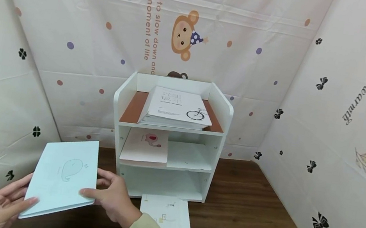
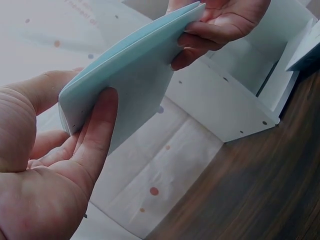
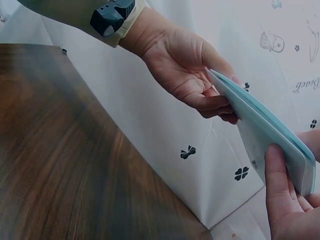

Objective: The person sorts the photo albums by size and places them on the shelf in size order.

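A light blue notebook (image 1: 57,174) with a whale drawing on its cover is held between both hands, left of the shelf and tilted. My left hand (image 1: 1,201) grips its lower left corner, thumb on the cover and fingers beneath. On the right edge my right hand (image 1: 115,198) pinches it, thumb on top. In the left wrist view the notebook (image 2: 125,65) shows nearly edge-on, its pale underside resting on the left fingers. The right wrist view shows the notebook (image 3: 265,130) with the right hand (image 3: 185,70) at its far end.
A white shelf (image 1: 218,150) stands on the dark wood table (image 1: 244,202). Its top holds a stack of white notebooks (image 1: 180,107); a pink notebook (image 1: 146,146) lies on the middle level. In front lies a white patterned booklet (image 1: 167,218). Printed cloth walls (image 1: 88,36) surround the table.
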The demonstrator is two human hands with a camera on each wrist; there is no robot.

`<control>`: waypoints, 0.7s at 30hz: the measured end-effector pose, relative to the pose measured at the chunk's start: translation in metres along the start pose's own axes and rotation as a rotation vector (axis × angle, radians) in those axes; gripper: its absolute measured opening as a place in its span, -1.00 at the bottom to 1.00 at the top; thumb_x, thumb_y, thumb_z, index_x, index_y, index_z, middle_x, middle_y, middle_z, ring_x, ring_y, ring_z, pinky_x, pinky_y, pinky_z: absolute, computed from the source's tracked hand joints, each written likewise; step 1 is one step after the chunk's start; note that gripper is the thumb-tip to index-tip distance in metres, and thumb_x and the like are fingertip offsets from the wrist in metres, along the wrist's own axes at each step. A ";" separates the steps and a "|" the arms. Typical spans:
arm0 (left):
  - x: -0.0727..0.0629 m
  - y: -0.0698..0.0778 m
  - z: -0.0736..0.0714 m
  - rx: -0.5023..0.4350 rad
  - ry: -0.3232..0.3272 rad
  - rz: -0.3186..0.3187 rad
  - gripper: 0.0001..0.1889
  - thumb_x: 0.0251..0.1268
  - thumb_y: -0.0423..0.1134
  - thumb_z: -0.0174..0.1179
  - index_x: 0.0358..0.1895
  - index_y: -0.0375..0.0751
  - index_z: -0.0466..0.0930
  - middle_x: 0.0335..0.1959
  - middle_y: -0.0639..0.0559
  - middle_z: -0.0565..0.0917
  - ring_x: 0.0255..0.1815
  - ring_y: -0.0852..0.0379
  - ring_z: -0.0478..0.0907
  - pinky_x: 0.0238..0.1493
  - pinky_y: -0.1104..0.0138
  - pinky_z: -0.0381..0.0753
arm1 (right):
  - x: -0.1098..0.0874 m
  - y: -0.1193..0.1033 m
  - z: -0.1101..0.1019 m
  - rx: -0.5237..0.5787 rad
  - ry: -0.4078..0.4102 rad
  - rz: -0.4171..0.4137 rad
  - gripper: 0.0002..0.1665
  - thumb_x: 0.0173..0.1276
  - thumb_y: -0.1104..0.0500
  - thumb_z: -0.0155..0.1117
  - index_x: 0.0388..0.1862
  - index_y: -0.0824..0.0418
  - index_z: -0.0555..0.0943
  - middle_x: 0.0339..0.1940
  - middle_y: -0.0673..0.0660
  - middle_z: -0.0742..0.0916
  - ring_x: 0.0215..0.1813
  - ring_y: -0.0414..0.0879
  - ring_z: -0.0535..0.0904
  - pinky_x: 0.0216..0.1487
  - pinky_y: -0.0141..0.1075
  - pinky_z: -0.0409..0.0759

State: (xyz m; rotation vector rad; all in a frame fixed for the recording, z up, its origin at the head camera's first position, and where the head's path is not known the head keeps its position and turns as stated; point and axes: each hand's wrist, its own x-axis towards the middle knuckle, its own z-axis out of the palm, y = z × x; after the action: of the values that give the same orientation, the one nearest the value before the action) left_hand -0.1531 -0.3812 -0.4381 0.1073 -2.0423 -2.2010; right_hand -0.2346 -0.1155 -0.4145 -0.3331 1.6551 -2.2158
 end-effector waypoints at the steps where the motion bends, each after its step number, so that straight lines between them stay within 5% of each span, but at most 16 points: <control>1: -0.001 0.001 0.001 0.000 0.003 -0.003 -0.35 0.36 -0.53 0.25 0.15 0.51 0.58 -0.12 0.25 0.82 -0.21 0.28 0.75 -0.45 0.39 0.67 | -0.001 0.000 0.000 0.002 -0.008 -0.007 -0.31 0.09 0.56 0.50 0.12 -0.02 0.70 -0.23 0.09 0.78 -0.27 -0.04 0.76 -0.22 -0.08 0.82; 5: -0.003 0.004 0.004 0.000 0.005 0.006 -0.34 0.35 -0.54 0.26 0.16 0.50 0.57 -0.12 0.25 0.82 -0.22 0.27 0.75 -0.51 0.37 0.65 | -0.006 -0.002 -0.003 0.016 -0.043 -0.035 -0.31 0.11 0.57 0.49 0.15 0.00 0.69 -0.23 0.10 0.79 -0.27 -0.04 0.77 -0.22 -0.09 0.82; 8: -0.005 0.006 0.004 0.044 0.015 -0.002 -0.34 0.35 -0.52 0.27 0.17 0.53 0.55 -0.14 0.29 0.81 -0.33 0.27 0.72 -0.72 0.20 0.32 | -0.010 -0.005 -0.005 0.024 -0.063 -0.044 -0.30 0.12 0.56 0.48 0.16 0.00 0.69 -0.22 0.11 0.78 -0.26 -0.03 0.77 -0.22 -0.09 0.82; 11: -0.006 0.008 0.004 0.098 0.028 -0.018 -0.35 0.35 -0.47 0.30 0.17 0.57 0.53 -0.16 0.33 0.81 -0.45 0.23 0.65 -0.65 0.02 0.03 | -0.013 -0.007 -0.007 0.030 -0.075 -0.046 -0.30 0.12 0.56 0.47 0.17 -0.01 0.68 -0.20 0.12 0.79 -0.25 -0.01 0.77 -0.23 -0.08 0.81; 14: -0.007 0.009 0.004 0.121 0.026 -0.013 -0.35 0.35 -0.46 0.31 0.16 0.59 0.53 -0.17 0.35 0.80 -0.47 0.21 0.64 -0.62 0.00 0.01 | -0.017 -0.009 -0.008 0.040 -0.088 -0.047 -0.30 0.13 0.57 0.46 0.17 0.00 0.69 -0.20 0.12 0.79 -0.25 -0.01 0.77 -0.23 -0.08 0.81; 21: -0.009 0.006 0.003 0.069 -0.043 0.108 -0.29 0.34 -0.59 0.23 0.23 0.47 0.56 -0.14 0.26 0.82 -0.29 0.31 0.72 -0.68 0.02 -0.01 | -0.024 -0.012 -0.012 0.075 -0.123 -0.045 -0.30 0.15 0.60 0.42 0.22 0.08 0.67 -0.18 0.14 0.79 -0.24 -0.04 0.76 -0.21 -0.09 0.81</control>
State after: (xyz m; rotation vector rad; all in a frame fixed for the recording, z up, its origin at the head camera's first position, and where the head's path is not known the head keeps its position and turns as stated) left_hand -0.1438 -0.3773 -0.4321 -0.0424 -2.0946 -2.0872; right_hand -0.2188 -0.0920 -0.4059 -0.4810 1.5101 -2.2351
